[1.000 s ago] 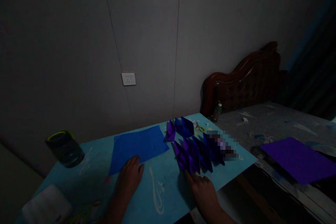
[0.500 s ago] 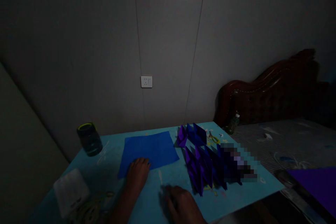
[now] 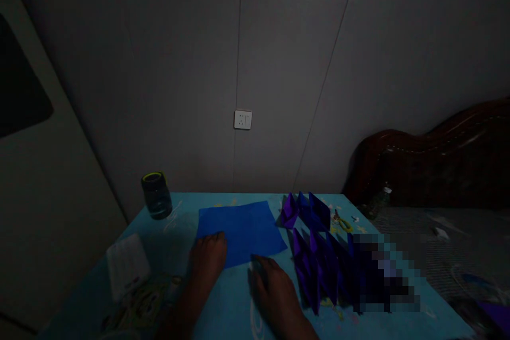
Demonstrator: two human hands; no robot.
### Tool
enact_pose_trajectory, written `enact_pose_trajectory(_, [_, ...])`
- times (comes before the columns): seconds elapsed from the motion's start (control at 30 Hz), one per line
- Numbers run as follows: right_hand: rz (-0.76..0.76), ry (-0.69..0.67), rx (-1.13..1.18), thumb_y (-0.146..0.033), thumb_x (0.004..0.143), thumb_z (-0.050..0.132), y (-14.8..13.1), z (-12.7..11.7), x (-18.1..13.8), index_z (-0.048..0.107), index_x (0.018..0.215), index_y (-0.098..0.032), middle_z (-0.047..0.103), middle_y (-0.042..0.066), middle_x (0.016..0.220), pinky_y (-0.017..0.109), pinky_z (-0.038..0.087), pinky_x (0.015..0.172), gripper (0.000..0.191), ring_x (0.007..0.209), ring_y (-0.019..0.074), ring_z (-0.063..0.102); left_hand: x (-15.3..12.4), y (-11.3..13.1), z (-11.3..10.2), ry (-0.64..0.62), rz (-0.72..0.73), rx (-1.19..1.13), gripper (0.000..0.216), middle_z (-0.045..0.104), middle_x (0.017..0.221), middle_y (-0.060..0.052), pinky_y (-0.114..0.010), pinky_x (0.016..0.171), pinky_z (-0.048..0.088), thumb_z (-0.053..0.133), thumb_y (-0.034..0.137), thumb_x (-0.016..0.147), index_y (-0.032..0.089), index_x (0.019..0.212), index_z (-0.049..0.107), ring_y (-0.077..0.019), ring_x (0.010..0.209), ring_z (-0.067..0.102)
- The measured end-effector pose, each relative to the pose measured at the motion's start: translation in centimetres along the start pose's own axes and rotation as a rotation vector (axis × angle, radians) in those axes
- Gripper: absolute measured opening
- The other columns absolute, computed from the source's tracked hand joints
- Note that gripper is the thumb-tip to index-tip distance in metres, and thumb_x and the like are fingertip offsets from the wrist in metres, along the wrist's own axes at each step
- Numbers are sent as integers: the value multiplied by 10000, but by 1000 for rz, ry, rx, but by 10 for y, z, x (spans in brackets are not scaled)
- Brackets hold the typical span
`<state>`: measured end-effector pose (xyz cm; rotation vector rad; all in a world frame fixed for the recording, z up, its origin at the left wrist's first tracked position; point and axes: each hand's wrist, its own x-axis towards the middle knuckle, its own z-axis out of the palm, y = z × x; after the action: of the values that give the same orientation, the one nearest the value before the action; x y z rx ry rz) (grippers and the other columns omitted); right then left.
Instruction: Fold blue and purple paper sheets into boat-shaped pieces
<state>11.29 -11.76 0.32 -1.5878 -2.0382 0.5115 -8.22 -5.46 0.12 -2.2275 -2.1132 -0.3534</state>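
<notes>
Blue sheet (image 3: 243,228): lying flat on the table (image 3: 235,303), matte, four-sided, looking like paper, its edges running slightly wavy and the right near corner poking out to a point
Left hand (image 3: 209,254): resting over the sheet's near left part, fingers bunching close together; can't tell if it's pinching the paper or just pressing on it
Right hand (image 3: 274,288): hanging around just by the near edge, fingers curving loosely, thumb standing apart from them, nothing visible in the gap
Front row (image 3: 324,265): pointy, crisply folded purple and dark blue pieces, standing packed together right of the hand; the right end is hiding behind pixelation
Back pieces (image 3: 317,212): one purple and some blue, same sharp folds, sitting just behind that row
Scissors (image 3: 345,224): yellow-green handles, lying right of those
Jar (image 3: 157,199): dark, see-through, rounded, wearing a yellow-green rim; the lower part is showing paler, can't tell if that's liquid
Bottle (image 3: 380,202): clear-looking, white-capped, standing by the glossy carved headboard (image 3: 438,162); contents too dim to make out
</notes>
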Motion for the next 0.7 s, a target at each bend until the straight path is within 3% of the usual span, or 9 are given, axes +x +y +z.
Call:
enact_pose_trajectory(0.17, [5,48,85,-339,951,482,13,5,0,617,1306,-158,627,160,1320,440,446,1049,421,1228,298,587,-18,11,-13,-50,10,6,357,753,843,-164,-414,797,449,354,169,933,155,921,711,-295,843,703])
enact_pose_trajectory(0.33, [-25,-2,-29,-359,966,468,19,3,-3,639,1293,-180,580,167,1373,473,449,1051,410,1260,314,557,-60,23,-25,-130,50,-40,348,765,843,-144,-431,792,473,382,202,926,170,974,725,-302,807,709])
enact_pose_trajectory(0.5, [-136,-34,-195,-321,924,570,19,3,-13,693,1227,-205,569,170,1385,506,425,1069,347,1280,339,530,-112,21,-25,-266,85,-355,340,775,953,-96,-406,784,545,462,367,917,306,1148,705,-287,856,717])
enact_pose_trajectory(0.63, [-203,-122,-222,-273,887,633,25,1,-21,670,1260,-222,536,163,1425,526,409,1080,378,1313,347,497,-136,-2,-11,-188,206,-394,354,732,1169,-69,-434,978,508,463,362,933,335,1226,660,-281,1090,666])
enact_pose_trajectory(0.7, [-229,-172,-197,-272,898,622,29,-4,-24,661,1271,-230,523,150,1440,527,395,1094,377,1331,338,479,-143,-19,-2,-96,252,-339,349,705,1231,-55,-417,1003,501,464,343,942,329,1240,645,-263,1140,643])
